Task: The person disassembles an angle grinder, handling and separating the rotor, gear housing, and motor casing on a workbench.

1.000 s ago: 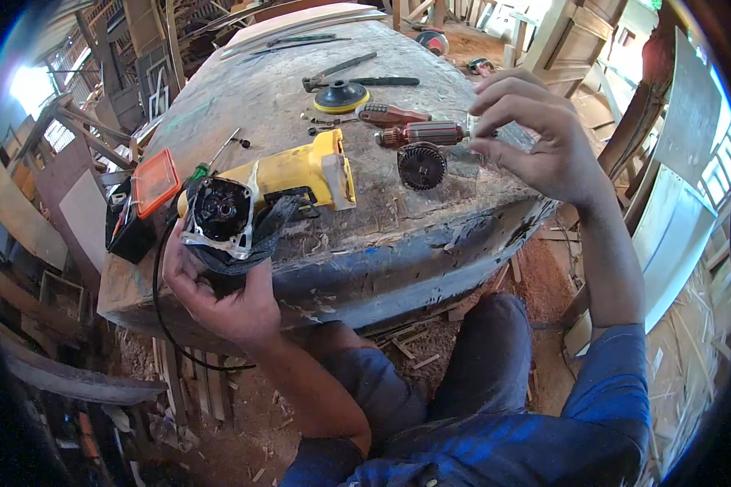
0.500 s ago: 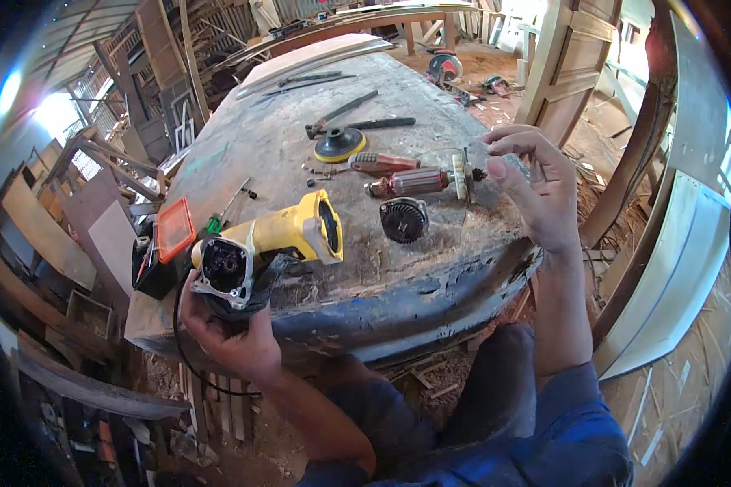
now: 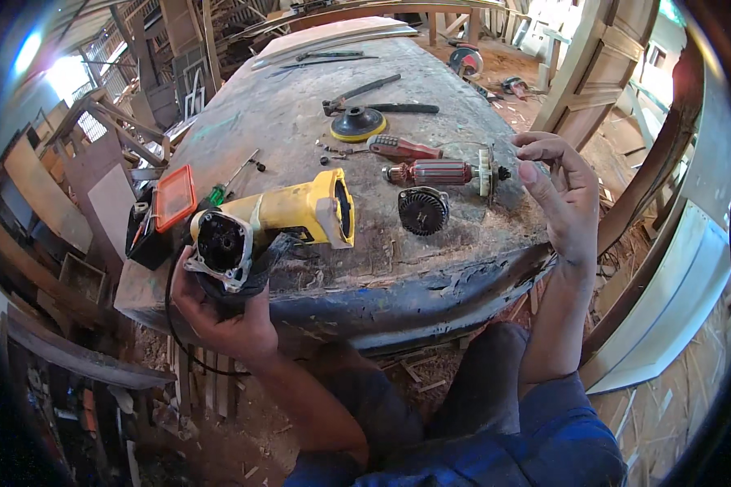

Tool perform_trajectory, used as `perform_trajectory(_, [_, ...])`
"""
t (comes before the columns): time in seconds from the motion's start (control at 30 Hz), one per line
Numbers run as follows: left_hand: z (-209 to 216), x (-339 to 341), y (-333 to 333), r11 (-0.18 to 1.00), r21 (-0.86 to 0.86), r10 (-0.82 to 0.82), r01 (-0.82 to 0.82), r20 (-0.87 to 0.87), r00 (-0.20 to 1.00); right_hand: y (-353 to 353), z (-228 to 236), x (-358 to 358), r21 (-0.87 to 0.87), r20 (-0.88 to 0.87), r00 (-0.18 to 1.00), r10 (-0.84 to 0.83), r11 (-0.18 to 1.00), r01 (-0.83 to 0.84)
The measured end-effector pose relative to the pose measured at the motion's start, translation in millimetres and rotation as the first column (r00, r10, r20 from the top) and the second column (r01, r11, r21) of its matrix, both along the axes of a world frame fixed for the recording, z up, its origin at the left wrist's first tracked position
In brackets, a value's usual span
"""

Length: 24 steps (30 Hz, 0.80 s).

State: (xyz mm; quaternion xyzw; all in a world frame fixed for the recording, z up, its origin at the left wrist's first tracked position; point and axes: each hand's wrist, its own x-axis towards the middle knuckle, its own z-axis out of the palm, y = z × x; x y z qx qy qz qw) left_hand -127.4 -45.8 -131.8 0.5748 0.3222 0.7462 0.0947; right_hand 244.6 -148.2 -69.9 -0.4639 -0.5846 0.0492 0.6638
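My left hand (image 3: 231, 325) wraps round the underside of a metal gear housing (image 3: 223, 250), its dark, greasy hollow facing me. Dark crumpled material (image 3: 272, 256) is bunched against the housing. Right behind it lies a yellow power tool body (image 3: 296, 213), its open end to the right; whether the two are joined, I cannot tell. At the table's right edge my right hand (image 3: 564, 191) is raised with thumb and forefinger apart, nothing visible between them. Nearest to it is a copper-wound armature (image 3: 443, 172) with a pale fan. A round black finned part (image 3: 423, 213) sits in front.
Behind the armature lie a red-handled screwdriver (image 3: 404, 147), a black-and-yellow backing pad (image 3: 358, 124) and a hammer (image 3: 361, 93). On the left are a green-handled screwdriver (image 3: 218, 195) and a black box with an orange lid (image 3: 175, 199). A black cord (image 3: 170, 316) hangs off the worn table (image 3: 300, 138).
The view has shifted slightly, so the table items appear a little to the right. My left hand keeps its grip on the housing; my right hand stays raised beside the armature.
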Motion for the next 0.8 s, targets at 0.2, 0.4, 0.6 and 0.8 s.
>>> perform_trajectory(0.2, [-4.1, -2.5, 2.6, 0.999, 0.024, -0.05, 0.049, 0.056, 0.997, -1.3, -2.3, 1.0, -0.004, -0.033, 0.999, -0.004, 1.0, 0.004])
perform_trajectory(0.4, [-2.0, 0.7, 1.2, 1.0, 0.013, -0.004, 0.003, 0.015, 1.0, -3.7, -5.0, 1.7, 0.041, 0.061, 0.991, -0.117, 0.993, 0.114])
perform_trajectory(0.6, [-4.0, -0.6, 0.7, 0.993, 0.031, -0.117, 0.115, 0.05, 0.992, -8.3, -3.9, -9.5, 0.014, 0.184, 0.972, -0.144, 0.989, 0.144])
perform_trajectory(0.8, [-3.6, -1.5, 0.9, 0.998, -0.003, -0.065, 0.066, 0.047, 0.997, -8.8, -2.0, -9.7, 0.017, 0.24, 0.971, 0.016, 1.0, -0.02])
